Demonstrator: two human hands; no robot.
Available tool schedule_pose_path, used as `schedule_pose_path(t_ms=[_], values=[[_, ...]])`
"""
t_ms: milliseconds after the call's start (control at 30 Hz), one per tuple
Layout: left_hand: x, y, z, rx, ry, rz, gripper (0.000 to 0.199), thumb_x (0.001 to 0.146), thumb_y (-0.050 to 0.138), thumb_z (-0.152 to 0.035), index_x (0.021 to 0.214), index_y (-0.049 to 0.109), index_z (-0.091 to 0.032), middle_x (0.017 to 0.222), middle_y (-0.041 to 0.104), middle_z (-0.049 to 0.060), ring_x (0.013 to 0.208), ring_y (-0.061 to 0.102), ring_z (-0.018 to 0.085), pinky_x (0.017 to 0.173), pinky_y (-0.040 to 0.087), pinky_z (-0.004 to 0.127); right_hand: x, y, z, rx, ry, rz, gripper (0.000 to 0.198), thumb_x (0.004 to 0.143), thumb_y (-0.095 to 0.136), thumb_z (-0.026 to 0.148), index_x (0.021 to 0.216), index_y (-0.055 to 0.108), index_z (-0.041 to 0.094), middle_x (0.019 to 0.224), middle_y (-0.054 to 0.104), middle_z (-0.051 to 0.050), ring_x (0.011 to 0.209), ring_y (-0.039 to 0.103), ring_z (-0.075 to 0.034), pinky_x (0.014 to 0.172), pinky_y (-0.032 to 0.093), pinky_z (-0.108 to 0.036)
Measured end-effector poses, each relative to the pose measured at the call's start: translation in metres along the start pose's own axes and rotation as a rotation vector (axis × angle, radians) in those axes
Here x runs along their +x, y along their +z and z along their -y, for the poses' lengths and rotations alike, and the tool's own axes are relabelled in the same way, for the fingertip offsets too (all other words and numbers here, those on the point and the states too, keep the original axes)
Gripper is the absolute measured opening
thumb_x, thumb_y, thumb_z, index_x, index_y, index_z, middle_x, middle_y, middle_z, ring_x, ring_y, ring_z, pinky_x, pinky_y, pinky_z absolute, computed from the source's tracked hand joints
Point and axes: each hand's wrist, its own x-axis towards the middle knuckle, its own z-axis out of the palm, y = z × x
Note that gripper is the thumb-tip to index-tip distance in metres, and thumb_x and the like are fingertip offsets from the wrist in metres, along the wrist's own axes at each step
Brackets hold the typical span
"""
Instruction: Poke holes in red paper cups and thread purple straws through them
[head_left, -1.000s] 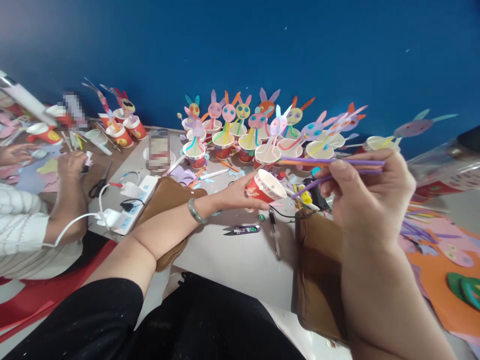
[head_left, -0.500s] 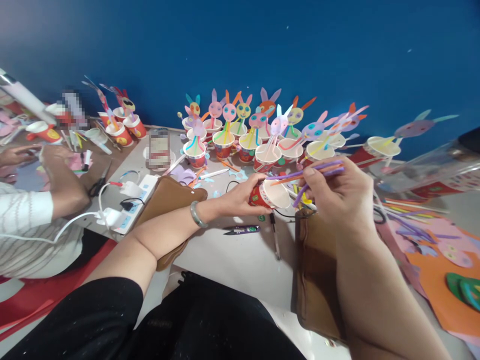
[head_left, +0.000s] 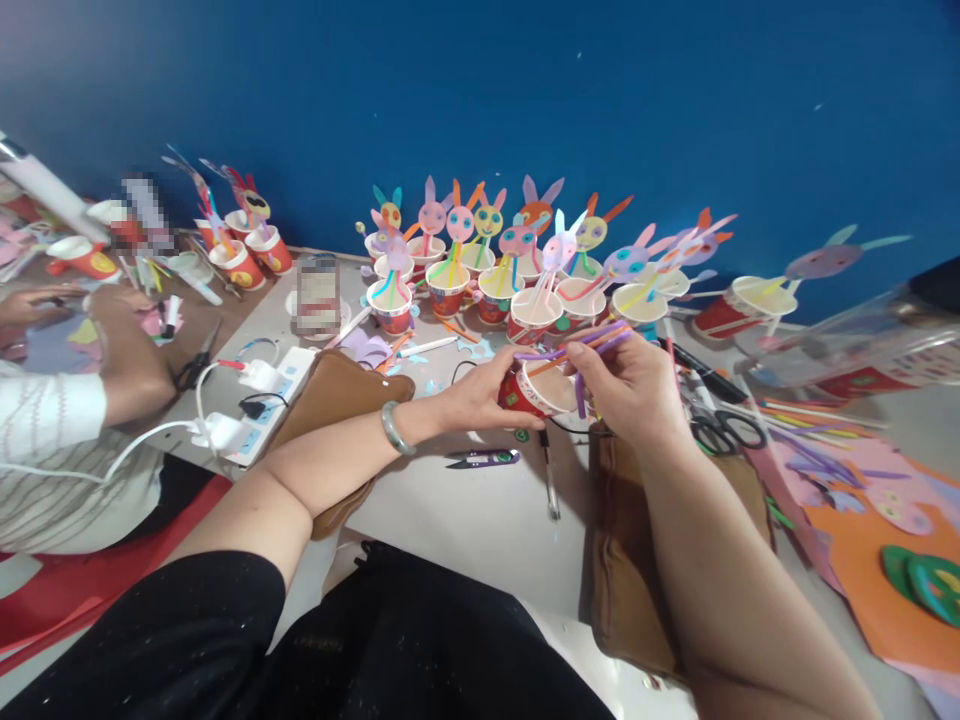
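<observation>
In the middle of the head view, my left hand (head_left: pixel 484 393) is closed around a red paper cup (head_left: pixel 534 390) with a white inside, tilted toward the right. My right hand (head_left: pixel 634 385) pinches purple and orange pipe cleaners (head_left: pixel 592 345) over the cup's mouth. Their left ends reach the rim near my left fingers; whether they are fixed to the cup I cannot tell. One purple piece hangs down beside the cup's right side. Below lie purple thread snips (head_left: pixel 484 459) and a pen (head_left: pixel 552 480).
Behind, several cups with paper rabbit heads (head_left: pixel 459 225) line the blue wall. Brown pouches (head_left: pixel 337 400) (head_left: pixel 630 560) flank the work area. Left are a power strip (head_left: pixel 281 400) and another person's arm (head_left: pixel 124 360). Right are black scissors (head_left: pixel 727 430), a clear bottle (head_left: pixel 847 340) and orange paper (head_left: pixel 862 560).
My right hand has moved left and slightly down with the pipe cleaners, closer over the cup. The scissors at right have come into view. My left hand and cup stay nearly put.
</observation>
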Motion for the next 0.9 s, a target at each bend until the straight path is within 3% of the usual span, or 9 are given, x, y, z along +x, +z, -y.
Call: schedule_pose_path(t_ms=[200,300,433,633,833,900], values=[[-0.003,0.005,0.006,-0.147,-0.016,-0.002,0.118,0.068,0.092,-0.06,0.161,0.025,-0.031,0.135,0.064,0.014,0.127,0.066,0.035,0.115,0.05,0.058,0.003,0.003,-0.011,0.001,-0.035,0.034,0.024,0.089,0.073,0.041,0.082,0.067,0.019,0.064,0.066,0.0,0.055,0.06,-0.013,0.055,0.048,-0.026],[-0.002,0.005,0.007,-0.184,-0.032,-0.029,0.124,0.065,0.094,-0.06,0.162,0.022,-0.031,0.13,0.066,0.014,0.123,0.068,0.035,0.11,0.054,0.058,0.003,0.003,-0.01,0.02,-0.038,-0.025,0.025,0.088,0.075,0.042,0.08,0.066,0.02,0.063,0.065,0.0,0.054,0.057,-0.013,0.053,0.046,-0.027],[0.002,0.001,0.009,-0.215,-0.063,-0.155,0.12,0.065,0.093,-0.061,0.158,0.026,-0.027,0.124,0.068,0.013,0.117,0.07,0.034,0.106,0.056,0.058,0.001,-0.002,-0.006,0.11,-0.035,-0.121,0.03,0.088,0.076,0.047,0.078,0.065,0.021,0.063,0.064,0.001,0.05,0.051,-0.011,0.048,0.041,-0.026],[0.008,-0.014,0.009,-0.201,-0.098,-0.241,0.097,0.066,0.093,-0.051,0.141,0.041,-0.019,0.137,0.061,0.017,0.131,0.062,0.033,0.115,0.049,0.052,0.006,-0.007,-0.007,0.285,0.162,0.086,0.025,0.077,0.08,0.037,0.078,0.062,0.021,0.058,0.063,0.003,0.041,0.042,-0.007,0.039,0.027,-0.022],[0.009,-0.019,0.005,-0.168,-0.097,-0.3,0.075,0.072,0.088,-0.047,0.13,0.049,-0.02,0.129,0.065,0.012,0.121,0.063,0.028,0.109,0.051,0.046,0.016,-0.005,-0.015,0.408,0.211,-0.238,0.025,0.079,0.074,0.038,0.076,0.055,0.023,0.055,0.054,0.005,0.041,0.041,-0.007,0.04,0.024,-0.024],[0.009,-0.02,0.003,-0.187,-0.109,-0.328,0.068,0.075,0.086,-0.044,0.128,0.049,-0.022,0.124,0.066,0.01,0.117,0.064,0.025,0.106,0.052,0.044,0.016,-0.007,-0.018,0.35,0.253,-0.256,0.023,0.08,0.073,0.038,0.074,0.056,0.023,0.055,0.053,0.005,0.043,0.042,-0.008,0.041,0.025,-0.025]])
